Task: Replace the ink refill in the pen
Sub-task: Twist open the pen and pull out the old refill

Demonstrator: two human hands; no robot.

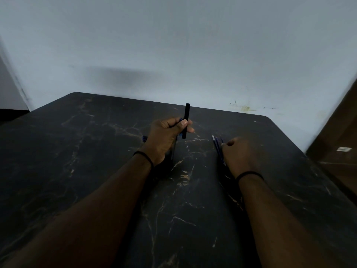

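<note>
A dark, marble-patterned bench point(96, 151) with pale gold veins and rounded far corners fills the lower part of the view. Behind it rises a plain pale blue-grey wall point(173, 45), marked with small greenish stains point(245, 108) near the bench's far right corner. At the right edge stands a brown wooden panel point(340, 136) bearing a small white label point(343, 149).

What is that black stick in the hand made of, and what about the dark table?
The black tube held in the left hand looks like matte plastic: smooth, even black, no shine. The table looks like dark marble or a marble-print laminate, judging by its pale tan veins; which one, the picture cannot settle.
</note>
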